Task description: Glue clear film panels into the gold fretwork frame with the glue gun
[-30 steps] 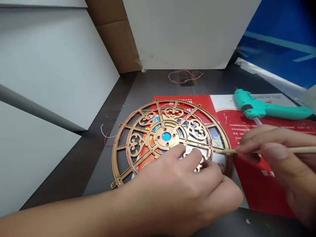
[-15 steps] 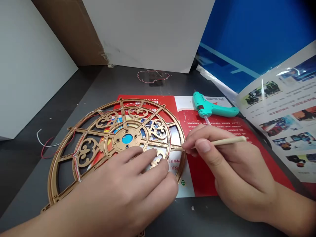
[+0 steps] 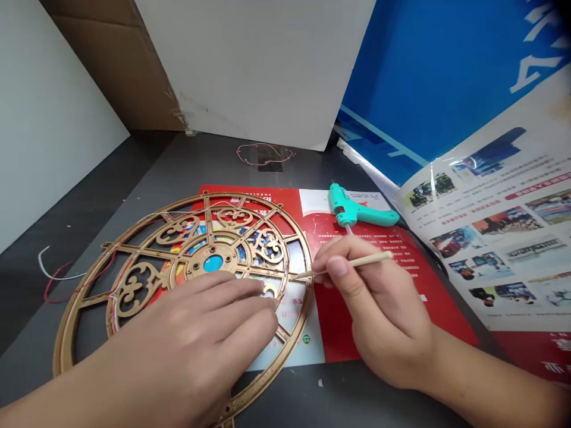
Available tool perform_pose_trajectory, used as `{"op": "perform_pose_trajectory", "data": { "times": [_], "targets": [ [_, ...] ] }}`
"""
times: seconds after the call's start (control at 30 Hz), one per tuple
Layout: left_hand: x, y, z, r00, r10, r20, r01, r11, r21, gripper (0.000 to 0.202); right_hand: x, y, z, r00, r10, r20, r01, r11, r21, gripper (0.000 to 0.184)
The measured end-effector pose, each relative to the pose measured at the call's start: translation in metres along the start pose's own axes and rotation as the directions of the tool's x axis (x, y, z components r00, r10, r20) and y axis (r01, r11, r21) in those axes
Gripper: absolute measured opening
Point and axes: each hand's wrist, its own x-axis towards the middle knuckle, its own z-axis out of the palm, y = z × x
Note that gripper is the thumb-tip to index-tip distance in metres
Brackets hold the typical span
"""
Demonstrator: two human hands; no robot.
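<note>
A round gold-coloured openwork frame (image 3: 205, 248), with spokes and scrolled ornaments, lies on the table and partly over a red and white printed sheet. Thin red and white wires (image 3: 113, 309) run along its inner ring and trail off its left side. My left hand (image 3: 200, 330) rests on the near part of the frame with fingers stretched out, hiding what is beneath. My right hand (image 3: 370, 297) pinches a slim pale wooden stick (image 3: 370, 259) near its pointed end. The stick's tip touches or hovers just over a spoke at the frame's right side; I cannot tell which.
A teal glue gun (image 3: 363, 213) lies behind my right hand on the printed sheet (image 3: 339, 333). Another thin wire loop (image 3: 265, 154) lies farther back. White panels (image 3: 254, 65) stand behind, and a curved printed poster (image 3: 499, 238) rises on the right.
The view has shifted, so the scene sits farther left and a little lower. The stick's tip has moved slightly along the spoke; both hands keep their pose.
</note>
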Motion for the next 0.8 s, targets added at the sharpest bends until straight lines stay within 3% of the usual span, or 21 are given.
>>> {"op": "perform_pose_trajectory", "data": {
  "times": [0.1,0.37,0.5,0.8],
  "targets": [
    [-0.015,-0.003,0.007,0.999,-0.03,0.02,0.031,0.997,-0.064,0.036,0.001,0.0,0.0,0.997,-0.028,-0.076,0.026,0.999,-0.03,0.04],
    [-0.039,0.004,0.021,0.999,0.009,0.036,-0.007,0.999,-0.05,0.029,0.0,0.001,0.002,0.994,0.028,0.108,-0.032,0.999,0.042,0.041],
    [-0.036,0.003,0.02,0.999,0.01,0.042,-0.009,0.999,-0.038,0.031,0.001,0.0,0.001,0.985,0.091,0.146,-0.095,0.995,0.016,0.042],
    [-0.02,-0.005,0.009,0.998,0.022,0.056,-0.023,1.0,0.013,0.038,0.005,-0.006,0.004,0.979,0.096,0.18,-0.095,0.995,-0.016,0.038]
  ]
}}
